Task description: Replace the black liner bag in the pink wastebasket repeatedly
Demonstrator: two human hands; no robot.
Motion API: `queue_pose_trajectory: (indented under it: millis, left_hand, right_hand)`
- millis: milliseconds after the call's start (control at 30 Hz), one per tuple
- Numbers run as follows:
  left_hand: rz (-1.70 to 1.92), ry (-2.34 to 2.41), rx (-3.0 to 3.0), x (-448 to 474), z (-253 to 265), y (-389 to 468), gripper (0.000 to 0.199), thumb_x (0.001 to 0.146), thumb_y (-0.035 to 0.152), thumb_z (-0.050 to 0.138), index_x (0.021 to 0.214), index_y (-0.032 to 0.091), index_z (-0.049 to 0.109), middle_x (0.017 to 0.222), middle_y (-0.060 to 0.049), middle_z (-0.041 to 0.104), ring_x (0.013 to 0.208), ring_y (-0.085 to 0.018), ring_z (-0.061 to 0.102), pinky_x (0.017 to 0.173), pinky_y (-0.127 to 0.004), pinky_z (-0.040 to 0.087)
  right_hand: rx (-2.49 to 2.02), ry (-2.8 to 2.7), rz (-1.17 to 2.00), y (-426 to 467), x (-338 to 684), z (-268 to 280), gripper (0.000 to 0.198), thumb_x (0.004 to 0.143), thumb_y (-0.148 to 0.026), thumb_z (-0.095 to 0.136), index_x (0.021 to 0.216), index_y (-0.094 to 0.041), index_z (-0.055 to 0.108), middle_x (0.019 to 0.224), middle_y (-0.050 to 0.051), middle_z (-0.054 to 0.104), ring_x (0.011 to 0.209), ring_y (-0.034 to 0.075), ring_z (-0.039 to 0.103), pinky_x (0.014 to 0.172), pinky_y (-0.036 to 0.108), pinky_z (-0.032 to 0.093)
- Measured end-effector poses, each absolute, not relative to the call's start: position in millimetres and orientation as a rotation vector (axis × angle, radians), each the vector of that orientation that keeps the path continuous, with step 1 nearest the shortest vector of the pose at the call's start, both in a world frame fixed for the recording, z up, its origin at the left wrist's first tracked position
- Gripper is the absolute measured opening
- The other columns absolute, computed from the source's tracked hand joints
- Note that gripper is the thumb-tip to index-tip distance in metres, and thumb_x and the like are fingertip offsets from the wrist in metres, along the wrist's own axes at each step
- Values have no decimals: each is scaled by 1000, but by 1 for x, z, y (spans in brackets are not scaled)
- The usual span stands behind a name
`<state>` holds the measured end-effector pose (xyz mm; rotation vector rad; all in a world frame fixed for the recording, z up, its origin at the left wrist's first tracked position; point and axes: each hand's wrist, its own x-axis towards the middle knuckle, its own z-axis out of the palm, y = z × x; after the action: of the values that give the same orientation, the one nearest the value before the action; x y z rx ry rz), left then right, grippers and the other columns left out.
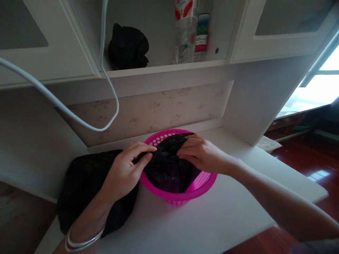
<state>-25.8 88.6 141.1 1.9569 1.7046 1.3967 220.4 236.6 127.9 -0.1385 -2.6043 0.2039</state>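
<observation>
A bright pink plastic basket [182,197] with round holes and slots stands on the white desktop. Inside its mouth is a crumpled black plastic bag [172,169]. My left hand [129,167], with a silver bangle at the wrist, pinches the bag's edge above the left rim. On the other side, my right hand [202,153] grips the bag's upper edge over the right part of the basket. The bag's lower end is hidden within the basket.
A large black bag [79,187] lies on the desk [233,211] at left. Overhead, a shelf [164,68] holds a black bundle [128,46], a clear bottle [185,38] and a can [202,33]. A white cable [76,121] hangs in front at upper left.
</observation>
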Motion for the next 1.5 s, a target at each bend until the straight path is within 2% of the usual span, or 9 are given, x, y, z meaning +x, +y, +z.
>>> queue_pose_trajectory:
  millis: [167,400,500,667,767,867,1033,1267,1500]
  left_hand:
    - [1889,1375,1272,-80,135,74,32,85,28,81,115,39,77,112,10,77,106,-14,68,97,-25,55]
    - [2119,1644,1285,-74,137,30,20,98,28,62,105,42,74,96,11,72,97,-19,65,99,-41,56]
    - [1846,2034,2393,-29,149,17,19,91,18,69,106,31,73,105,2,68,97,-22,66,87,-45,56]
    - [821,2064,3323,11,172,45,47,91,23,75,135,12,61,134,-16,66,127,-35,61,111,-57,46]
    - [556,2165,3206,4,171,67,21,97,20,65,116,11,67,107,-12,75,100,-31,72,99,-53,54]
    - [552,2184,3152,-2,164,68,8,99,15,59,95,17,65,84,-5,71,75,-26,69,75,-43,57]
    - [726,1927,3112,5,158,40,6,103,15,54,107,18,58,107,-8,74,93,-25,71,86,-40,54]
    - [653,1671,2856,21,138,-1,19,111,21,35,119,25,52,89,3,74,72,-16,73,63,-30,53]
    - [433,1770,2696,32,89,1,34,112,27,31,143,28,46,110,0,78,83,-18,80,61,-30,58]
  right_hand:
    - [-555,-2253,468,260,271,123,20,104,-35,52,100,-21,66,92,8,71,83,21,65,76,35,51]
    - [-656,-1490,1025,271,305,108,20,85,-41,77,99,-28,69,102,0,72,98,20,68,96,40,55]
    - [-430,-1378,729,246,293,121,34,78,-26,82,110,-31,71,107,-1,72,103,20,68,94,39,57]
    - [-14,-1627,-303,186,271,157,36,80,-9,72,112,-25,73,113,1,73,104,21,68,102,43,56]
    - [-44,-2149,-641,176,256,165,25,93,-16,64,118,-20,70,114,4,75,110,23,67,120,55,39]
    - [-247,-2349,-851,191,246,156,32,103,-12,53,132,-19,65,98,1,78,91,21,67,118,60,30]
    - [-266,-2314,-859,199,257,142,20,101,-9,55,104,-20,71,82,-2,75,78,18,63,95,47,38]
    - [-284,-2227,-770,173,308,111,21,91,-1,61,85,-21,67,92,4,77,77,18,60,90,45,39]
    - [-644,-2213,-697,167,343,29,22,89,-9,60,74,-23,68,73,6,67,70,23,58,76,42,40]
